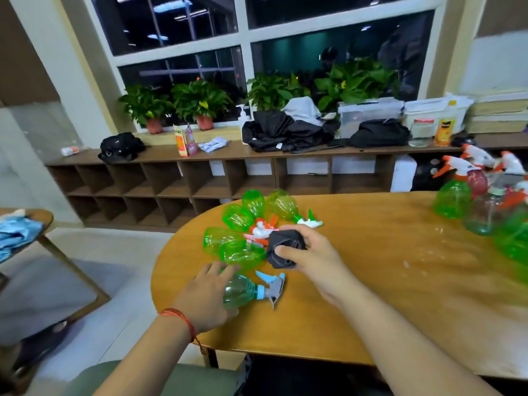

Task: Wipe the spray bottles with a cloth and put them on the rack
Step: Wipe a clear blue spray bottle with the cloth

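a pale green spray bottle [243,290] lies on its side near the table's rounded end. it is clear plastic with a blue collar and a grey and blue trigger head that points right. the left hand [208,295] rests over its base end, fingers laid nearly straight across it and the thumb along the near side; whether they clasp it i cannot tell. a red string bracelet [177,315] circles that wrist. just beyond, the right hand [308,252] holds a bunched dark cloth [283,248], fingers curled round it and the thumb pressed on top.

behind the cloth a cluster of bright green bottles [237,244] lies tipped over, bodies fanned out to the left and back. their white and orange trigger heads [261,231] meet in the middle, touching one another.

the wooden table [371,238] is glossy and oval-ended. at its far right stand more bottles [453,200], green and clear ones, close together. beyond the table a low brown cubby shelf [200,181] runs under a dark window. on it are potted plants [200,101], heaped black clothing [285,130], clear storage boxes [368,112] and a glass jar [421,132].

the left hand covers the pale bottle's base. the palm hides part of the cloth. the standing bottles are blurred and cut off by the right edge, so i cannot count them.
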The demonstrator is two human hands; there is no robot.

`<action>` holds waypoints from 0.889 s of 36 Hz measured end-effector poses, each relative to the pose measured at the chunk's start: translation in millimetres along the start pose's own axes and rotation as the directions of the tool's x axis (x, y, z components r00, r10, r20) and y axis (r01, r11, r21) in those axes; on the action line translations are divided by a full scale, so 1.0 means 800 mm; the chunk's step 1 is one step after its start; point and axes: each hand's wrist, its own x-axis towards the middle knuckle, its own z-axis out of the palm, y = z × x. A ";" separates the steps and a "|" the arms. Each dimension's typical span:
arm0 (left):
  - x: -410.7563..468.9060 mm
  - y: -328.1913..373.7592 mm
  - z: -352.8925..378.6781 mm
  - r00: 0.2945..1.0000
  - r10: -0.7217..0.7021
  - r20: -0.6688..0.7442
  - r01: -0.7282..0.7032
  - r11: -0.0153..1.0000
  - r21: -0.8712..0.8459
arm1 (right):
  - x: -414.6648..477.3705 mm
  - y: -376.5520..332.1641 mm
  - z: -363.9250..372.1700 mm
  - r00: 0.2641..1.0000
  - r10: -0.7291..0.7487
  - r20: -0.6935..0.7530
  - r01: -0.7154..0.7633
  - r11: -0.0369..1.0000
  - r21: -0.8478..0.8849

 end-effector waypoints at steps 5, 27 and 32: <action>-0.005 0.004 0.001 0.999 -0.029 -0.023 0.030 0.999 0.027 | -0.008 -0.018 -0.013 0.998 -0.056 -0.015 0.054 0.994 -0.090; 0.172 0.207 0.052 0.990 -0.048 -0.130 -0.083 0.546 -0.833 | 0.003 0.005 -0.244 0.955 -0.063 -0.291 0.084 0.995 0.061; 0.238 0.254 0.074 0.987 0.011 -0.159 -0.143 0.495 -0.857 | 0.048 0.008 -0.287 0.949 -0.065 -0.308 0.095 0.992 0.081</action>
